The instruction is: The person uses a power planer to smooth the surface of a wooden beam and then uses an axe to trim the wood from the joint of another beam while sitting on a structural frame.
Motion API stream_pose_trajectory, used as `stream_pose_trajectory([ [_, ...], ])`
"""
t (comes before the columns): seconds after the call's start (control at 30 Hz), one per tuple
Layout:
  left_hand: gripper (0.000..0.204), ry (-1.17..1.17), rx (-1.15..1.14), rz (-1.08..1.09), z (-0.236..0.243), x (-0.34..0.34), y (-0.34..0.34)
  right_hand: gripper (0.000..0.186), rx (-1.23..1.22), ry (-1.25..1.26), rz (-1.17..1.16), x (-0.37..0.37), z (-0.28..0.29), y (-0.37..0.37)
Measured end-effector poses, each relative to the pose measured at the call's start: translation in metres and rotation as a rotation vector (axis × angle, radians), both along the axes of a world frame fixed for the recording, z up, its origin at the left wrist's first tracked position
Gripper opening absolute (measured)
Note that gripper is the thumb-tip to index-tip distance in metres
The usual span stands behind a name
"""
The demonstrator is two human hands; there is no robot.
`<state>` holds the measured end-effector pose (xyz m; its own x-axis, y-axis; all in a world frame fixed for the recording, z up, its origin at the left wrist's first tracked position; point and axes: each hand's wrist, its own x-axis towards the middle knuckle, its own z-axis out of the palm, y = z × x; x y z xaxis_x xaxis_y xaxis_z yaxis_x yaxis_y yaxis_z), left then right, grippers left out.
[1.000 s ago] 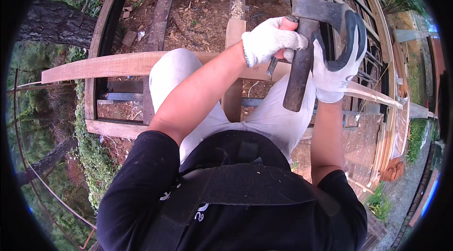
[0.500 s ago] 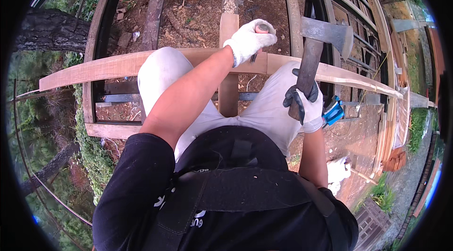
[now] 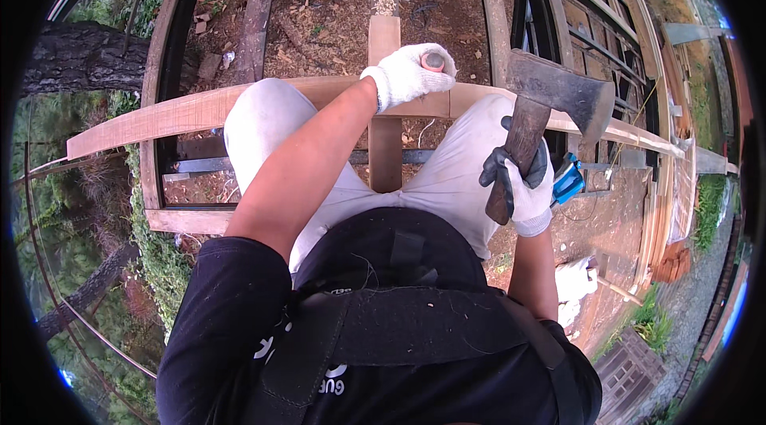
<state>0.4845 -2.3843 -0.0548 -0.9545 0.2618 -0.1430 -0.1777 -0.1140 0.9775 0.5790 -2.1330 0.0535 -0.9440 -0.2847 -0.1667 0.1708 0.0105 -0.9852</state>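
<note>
- Left hand (image 3: 403,78), in a white knitted glove, is curled closed around a short tool (image 3: 433,61); only its round, grey end shows above the fist, which hides the rest; I cannot tell what shape the working end has, or whether it touches wood.
- Right hand (image 3: 530,189), in a white glove with dark coated fingers, is wrapped around the lower part of an axe handle (image 3: 527,138); the axe head (image 3: 558,90) sits up and away from the body, its blunt back toward the left hand and its cutting edge turned outward to the right; it is apart from the small tool.
- For good handling, I judge, the left fist should sit low enough to leave the round end well exposed, with the tool steady; if the axe meets it, the flat back should land squarely, in short, controlled swings, the sharp edge well away from knee and forearm.
- Just below the left hand in view, a long pale beam (image 3: 179,114) runs crosswise, partly covered by the knees; a shorter timber (image 3: 385,158) crosses it beneath.
- Beside the right wrist is a blue object (image 3: 568,179); farther out, wood chips (image 3: 311,6) litter the ground.
</note>
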Motion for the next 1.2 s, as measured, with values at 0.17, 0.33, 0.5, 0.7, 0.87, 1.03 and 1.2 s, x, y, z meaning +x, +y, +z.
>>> stream_pose_trajectory([
  [0.17,0.014,0.102,0.09,-0.023,-0.006,0.004,-0.007,0.043,0.15,0.173,0.076,-0.007,0.018,0.003],
  [0.33,0.013,0.028,0.117,-0.037,-0.009,0.007,-0.012,0.045,0.169,0.049,0.142,-0.005,0.015,-0.006],
  [0.5,0.014,0.129,0.027,-0.053,-0.006,0.011,-0.005,0.044,0.278,0.068,0.152,-0.004,0.009,-0.007],
  [0.7,0.015,0.066,0.061,-0.065,-0.009,0.009,-0.007,0.044,0.292,0.1,0.178,-0.004,0.006,-0.004],
  [0.87,0.014,0.129,-0.052,-0.044,-0.014,0.01,-0.005,0.043,0.422,0.126,0.091,-0.005,0.028,-0.018],
  [1.03,0.019,0.153,-0.149,-0.009,-0.014,0.014,-0.005,0.05,0.165,0.481,0.073,-0.009,0.069,-0.041],
  [1.2,0.014,0.197,-0.198,-0.012,-0.022,0.014,-0.004,0.06,0.101,0.676,0.136,-0.023,0.078,-0.055],
])
